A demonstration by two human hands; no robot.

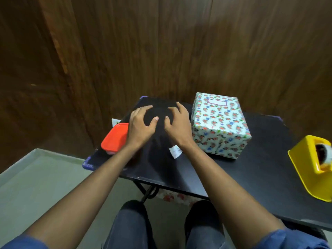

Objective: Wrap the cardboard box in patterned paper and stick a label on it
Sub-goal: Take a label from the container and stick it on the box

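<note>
With the floral-papered cardboard box (220,125) already wrapped and bearing its purple-bordered label (217,102) on the black desk (251,169), my left hand (141,125) and right hand (177,123) hover beside it, each grip loosely curled and empty; pressing the label's edges flat looks the likely finishing touch.

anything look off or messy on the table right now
Mostly tidy. A small white paper scrap lies loose on the black table beside the wrapped box, and the box's paper is puckered along its lower front edge.
</note>
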